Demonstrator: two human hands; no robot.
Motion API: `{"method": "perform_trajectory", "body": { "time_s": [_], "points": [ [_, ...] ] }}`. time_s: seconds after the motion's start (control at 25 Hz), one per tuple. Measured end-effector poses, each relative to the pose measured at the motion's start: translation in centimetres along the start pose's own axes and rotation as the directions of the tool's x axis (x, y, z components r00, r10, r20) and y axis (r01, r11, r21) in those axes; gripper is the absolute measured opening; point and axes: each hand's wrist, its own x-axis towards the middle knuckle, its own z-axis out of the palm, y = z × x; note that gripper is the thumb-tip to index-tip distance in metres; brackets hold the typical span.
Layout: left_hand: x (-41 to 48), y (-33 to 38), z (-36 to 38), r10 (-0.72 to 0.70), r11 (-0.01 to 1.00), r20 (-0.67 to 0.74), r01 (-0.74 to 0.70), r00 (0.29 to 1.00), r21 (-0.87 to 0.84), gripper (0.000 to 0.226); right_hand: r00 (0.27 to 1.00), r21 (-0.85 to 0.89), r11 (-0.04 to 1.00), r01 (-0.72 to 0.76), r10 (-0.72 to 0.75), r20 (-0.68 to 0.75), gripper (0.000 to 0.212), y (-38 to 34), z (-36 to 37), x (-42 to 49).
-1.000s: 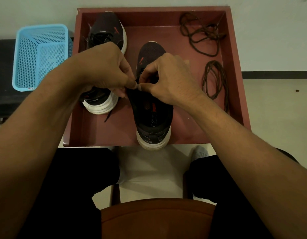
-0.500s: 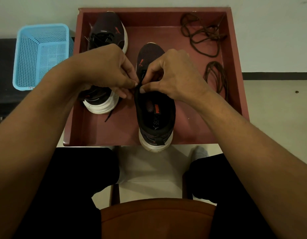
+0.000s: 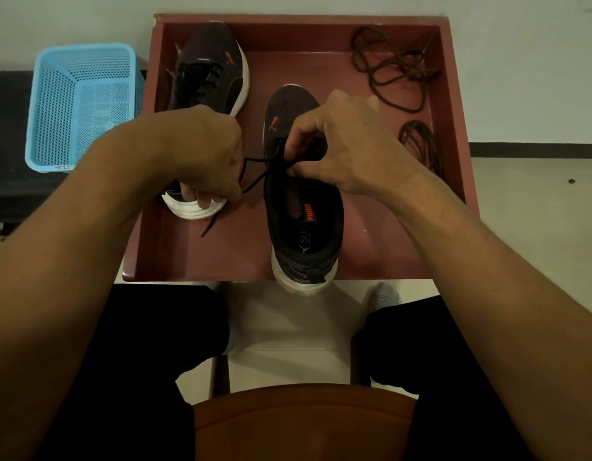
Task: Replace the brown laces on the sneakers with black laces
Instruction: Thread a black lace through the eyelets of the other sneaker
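Pulled leftward since a moment ago, the black lace is being pinched by the left hand, and by the right hand over the near sneaker in the tray. Threading is being done; a pass across to the opposite side is probably being called for next. "puma" and "SOF" are being shown on the insole.

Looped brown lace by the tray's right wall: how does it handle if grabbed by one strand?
Probably floppy: the looped brown lace lies in slack, uneven loops on the tray floor. Likely very light, being thin cord. No tie is visible, so pulling one strand would probably unravel the loops.
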Motion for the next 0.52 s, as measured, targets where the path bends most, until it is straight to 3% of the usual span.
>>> {"method": "perform_trajectory", "body": {
  "time_s": [0.08,0.2,0.32,0.4,0.52],
  "points": [
    [0.23,-0.2,-0.08,0.108,0.993,-0.078,-0.105,0.991,0.048,0.011,1.0,0.021,1.0,0.005,-0.005,-0.003,0.019,0.23,0.1,0.05],
    [0.41,-0.11,-0.26,0.331,0.943,-0.245,-0.324,0.911,0.068,0.016,1.0,0.057,0.998,0.016,-0.016,-0.004,0.02,0.48,0.26,0.07],
    [0.45,0.22,-0.23,0.361,0.93,-0.296,-0.366,0.884,0.04,0.011,1.0,0.065,0.998,0.011,-0.011,-0.002,0.02,0.52,0.22,0.07],
    [0.59,-0.06,-0.14,0.32,0.947,-0.234,-0.314,0.918,0.064,0.003,1.0,0.057,0.998,0.014,-0.014,-0.005,0.02,0.49,0.12,-0.01],
    [0.6,-0.32,0.24,0.177,0.974,0.025,-0.179,0.984,0.137,0.014,1.0,0.037,0.999,-0.002,0.002,0.0,0.018,0.54,0.06,-0.06]
  ]
}}
